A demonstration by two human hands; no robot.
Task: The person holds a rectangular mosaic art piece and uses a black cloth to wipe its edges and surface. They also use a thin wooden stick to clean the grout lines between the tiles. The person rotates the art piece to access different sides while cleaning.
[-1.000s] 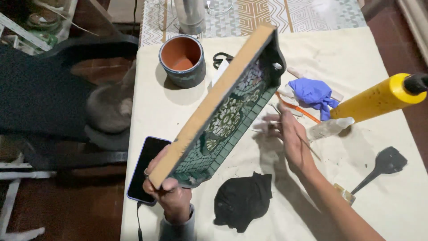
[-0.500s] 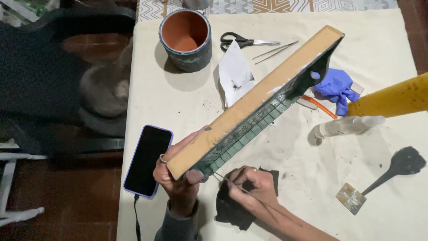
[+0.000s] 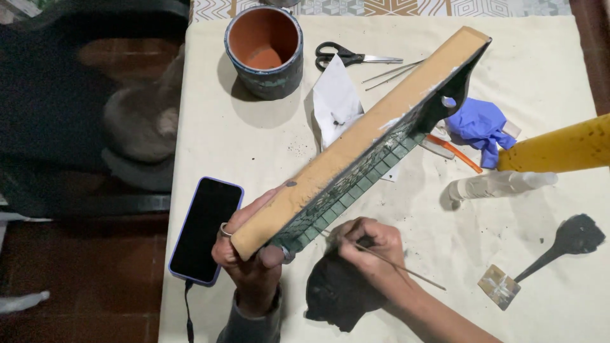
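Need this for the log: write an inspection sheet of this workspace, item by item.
Surface: cream cloth-covered table, dark specks.
Job's things: mosaic board held tilted; thin stick at its tiled face.
Clutter: clay pot, scissors, blue glove, yellow bottle, black rag, spatula.
Grippers: left hand grips the board's lower end; right hand holds the stick.
Cables: phone with cable.
Surroundings: dark chair, brown floor.

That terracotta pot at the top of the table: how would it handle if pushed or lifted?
The terracotta pot stands upright on a wide flat base, so a push would probably slide it rather than tip it. Its walls look thick, so likely heavy for its size. Fired clay is probably brittle; a knock against the scissors beside it might chip it.
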